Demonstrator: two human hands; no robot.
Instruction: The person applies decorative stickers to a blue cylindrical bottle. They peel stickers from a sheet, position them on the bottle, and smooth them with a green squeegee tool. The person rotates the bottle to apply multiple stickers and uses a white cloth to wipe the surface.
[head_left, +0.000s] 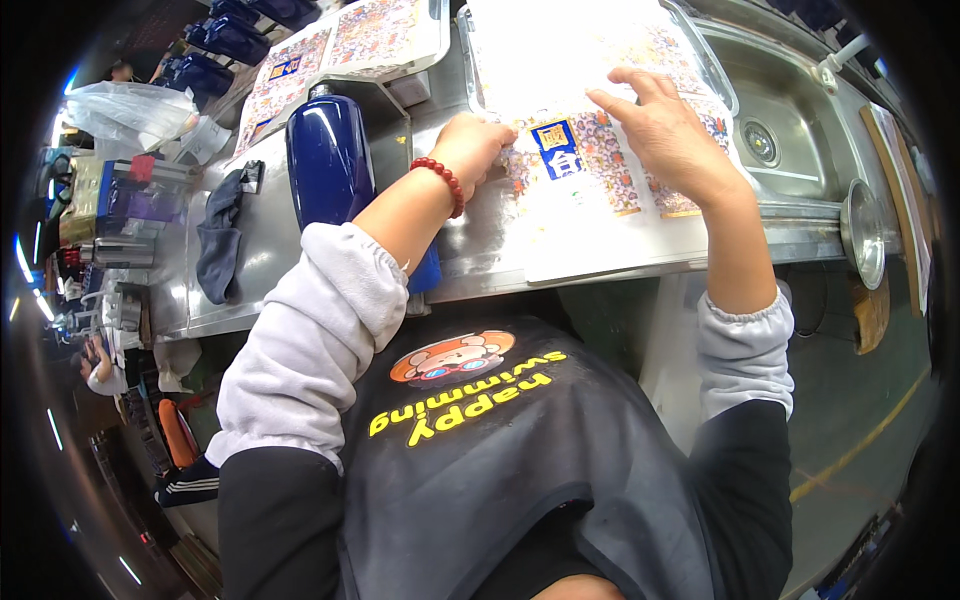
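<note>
Left hand: The left hand point(472, 148) is drawn in narrow at the left edge of the printed sheet; whether anything is pinched cannot be told, as the fingertips are partly hidden.
Right hand: The right hand point(675, 135) is held wide over the sheet, fingers spread; contact cannot be made out.
Printed sheet: The flowered sheet point(605, 238), with its blue label patch point(556, 150), is laid beneath and between the hands. A tear or crease could be caused by an uneven pull at its edge; the print could be smudged by a dragged fingertip.
Counter front: The sheet's near border is set close to the lip of the steel counter point(465, 240); a slip over it could be caused by a tug toward the body.
Blue bottle: The bottle point(328, 150) is placed just beside the left forearm; it could be tipped by an outward elbow swing.
Metal-rimmed tray: Forward reach is bounded by the tray point(472, 65).
Sink: Rightward room is limited by the basin point(800, 160).
Grey cloth: Beyond the bottle, more counter is offered around the cloth point(220, 240).
</note>
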